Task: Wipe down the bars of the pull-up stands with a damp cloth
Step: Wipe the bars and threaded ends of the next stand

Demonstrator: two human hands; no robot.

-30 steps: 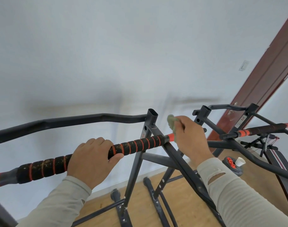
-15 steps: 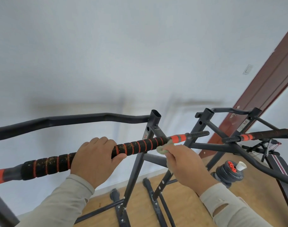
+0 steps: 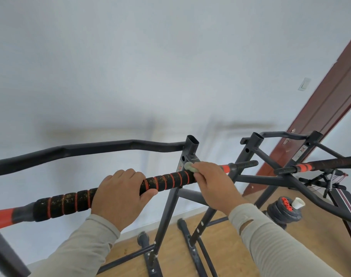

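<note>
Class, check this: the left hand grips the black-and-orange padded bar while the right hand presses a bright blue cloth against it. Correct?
Not quite. In the head view the cloth is pale green, not bright blue. The rest holds: the left hand grips the padded bar, the right hand presses the cloth on it.

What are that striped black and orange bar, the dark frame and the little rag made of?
The bar looks wrapped in black foam or rubber with orange rings: matte, pitted, speckled with dust. Its bare tip is threaded, so probably a metal core. The frame looks like painted steel tube: open hollow top, bolt holes, dull sheen. The rag under the right hand seems soft pale-green cloth.
</note>
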